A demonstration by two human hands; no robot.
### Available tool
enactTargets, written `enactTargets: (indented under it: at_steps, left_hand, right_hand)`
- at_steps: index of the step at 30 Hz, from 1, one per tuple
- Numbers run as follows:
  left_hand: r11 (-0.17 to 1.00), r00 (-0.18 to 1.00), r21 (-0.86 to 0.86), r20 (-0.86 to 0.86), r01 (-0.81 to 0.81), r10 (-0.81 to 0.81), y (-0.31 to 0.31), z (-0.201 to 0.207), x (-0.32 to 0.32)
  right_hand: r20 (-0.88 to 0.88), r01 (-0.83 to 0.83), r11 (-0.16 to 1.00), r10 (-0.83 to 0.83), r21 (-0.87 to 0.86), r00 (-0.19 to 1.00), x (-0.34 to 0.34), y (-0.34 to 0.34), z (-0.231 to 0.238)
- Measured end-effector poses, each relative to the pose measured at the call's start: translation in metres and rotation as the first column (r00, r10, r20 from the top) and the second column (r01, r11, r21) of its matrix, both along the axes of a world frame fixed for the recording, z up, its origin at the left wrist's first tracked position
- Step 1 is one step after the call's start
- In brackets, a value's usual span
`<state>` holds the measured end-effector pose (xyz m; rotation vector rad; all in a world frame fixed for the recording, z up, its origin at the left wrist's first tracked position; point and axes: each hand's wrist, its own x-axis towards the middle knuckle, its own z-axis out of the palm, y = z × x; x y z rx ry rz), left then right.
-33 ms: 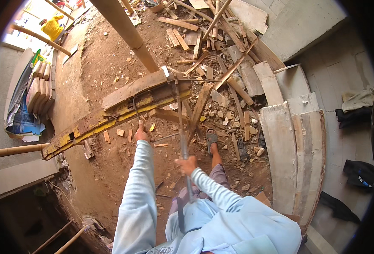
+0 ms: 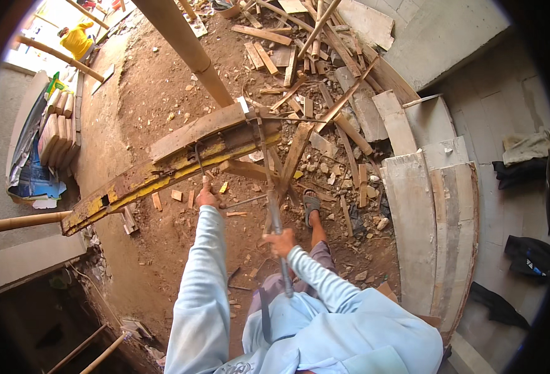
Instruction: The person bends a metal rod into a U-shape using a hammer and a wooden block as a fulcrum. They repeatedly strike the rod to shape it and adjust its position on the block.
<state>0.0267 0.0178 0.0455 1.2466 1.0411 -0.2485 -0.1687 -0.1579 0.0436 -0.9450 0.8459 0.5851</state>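
A yellow, rust-marked beam (image 2: 163, 174) with a wooden plank (image 2: 194, 132) on top crosses in front of me. My left hand (image 2: 208, 194) is closed at the beam's near side around a thin bent metal rod (image 2: 201, 163). A thin straight length of rod (image 2: 247, 201) runs right from that hand toward a long metal pipe (image 2: 275, 215). My right hand (image 2: 280, 242) is wrapped round the pipe's lower part. The pipe slants up to the beam's right end, where another thin rod (image 2: 297, 118) sticks out to the right.
A bamboo pole (image 2: 191, 53) rises behind the beam; wooden legs (image 2: 295, 156) stand under its right end. Scrap wood (image 2: 287, 62) and rubble litter the dirt. Long boards (image 2: 412, 230) lie at right, stacked blocks (image 2: 57, 134) at left. A person in yellow (image 2: 77, 42) is far left.
The pipe's lower end has swung slightly right and down, my right hand moving with it. My left hand has shifted only a little.
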Motion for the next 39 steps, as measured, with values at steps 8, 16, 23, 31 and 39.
enactTargets:
  at_steps: [8,16,23,31,39]
  left_hand:
    - [0.999,0.999,0.002,0.005,-0.036,0.036,-0.026,-0.002,0.005]
    - [0.985,0.99,0.096,0.017,-0.142,0.141,-0.018,0.001,0.008]
    - [0.967,0.989,0.212,-0.004,-0.143,0.147,-0.021,0.004,0.002]
    - [0.959,0.987,0.237,-0.017,-0.154,0.163,-0.033,0.013,0.01]
    - [0.949,0.988,0.274,0.063,-0.155,0.143,-0.011,-0.011,-0.021]
  right_hand:
    - [-0.003,-0.44,0.851,0.459,-0.285,0.889,0.013,-0.124,-0.008]
    - [0.091,-0.526,0.827,0.55,-0.197,0.83,0.035,-0.165,0.032]
    - [0.146,-0.681,0.66,0.744,-0.318,0.652,0.068,-0.228,-0.001]
    - [0.094,-0.87,0.443,0.896,-0.215,0.433,0.158,-0.331,0.018]
    - [0.01,-0.801,0.468,0.865,-0.375,0.501,0.108,-0.297,0.022]
